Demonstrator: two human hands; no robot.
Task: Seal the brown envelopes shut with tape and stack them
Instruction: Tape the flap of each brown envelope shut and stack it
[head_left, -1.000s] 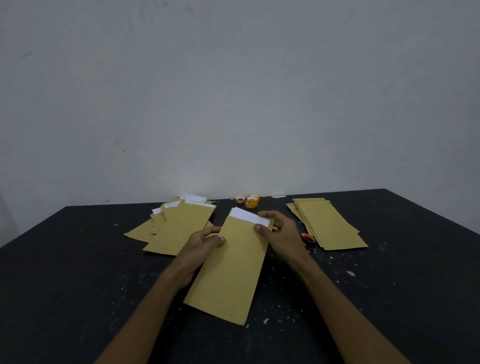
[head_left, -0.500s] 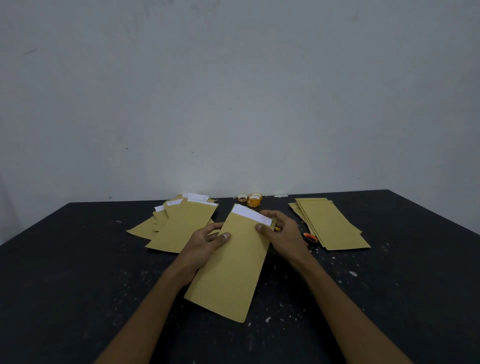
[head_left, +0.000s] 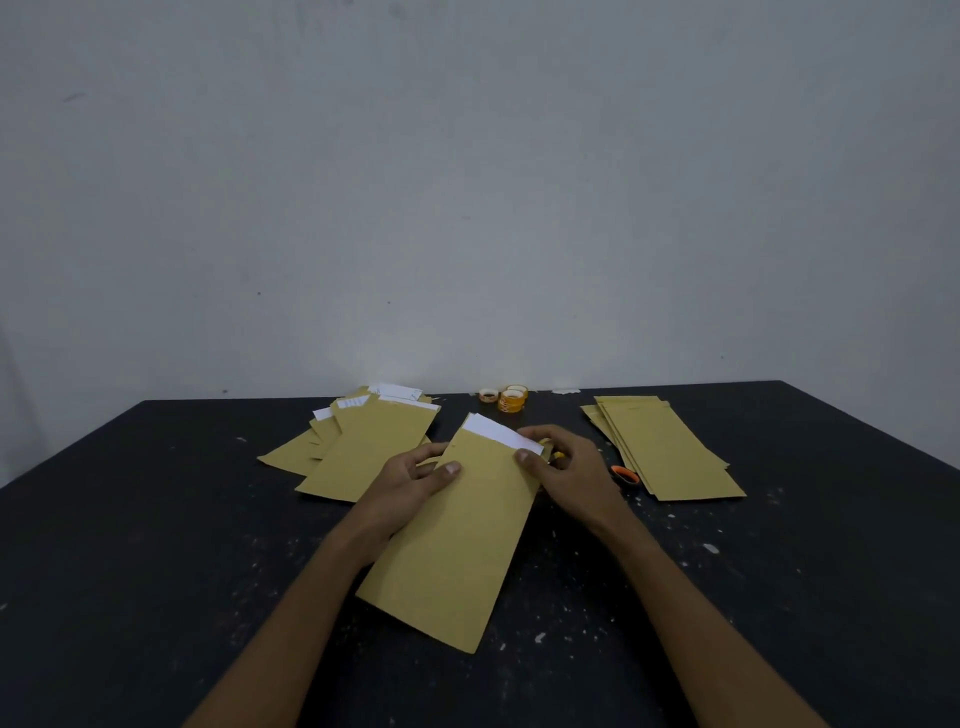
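Farthest left on the dark counter (head_left: 156, 545), a loose pile (head_left: 363, 452) of brown envelopes, fanned and overlapping, mouths open, white paper poking from several.

Next, the left hand (head_left: 410, 478), grip clamped on the left edge of the open envelope (head_left: 457, 535): thumb flat on the face, fingers tucked beneath. Lying slantwise on the counter between both forearms, near end toward the body, far end angled right, with a white sheet (head_left: 498, 434) peeking from the top.

Then the right hand (head_left: 571, 467), grip pinching the upper right corner, thumb on the face, fingers curled behind the mouth. Something small and yellow just beside those fingers; too hidden to say whether flap or tape.

Behind, by the wall (head_left: 467, 208), tape rolls (head_left: 511, 400), well apart from both hands. Further right, orange-handled scissors (head_left: 625, 474) just beside the left edge of a neat stack (head_left: 670, 452) of envelopes showing no white, taken for the finished ones.

Step in hand, as judged: closing the mouth ahead of taping. Best done so: push the white sheet fully inside first, so as not to crease it under the fold. Keep the left thumb pressing low to stop any sliding on the counter. Fold the flap square across, run a finger along the crease, hold it down while reaching for tape. Lay the strip half on flap, half on body, and rub flat before moving to the stack.
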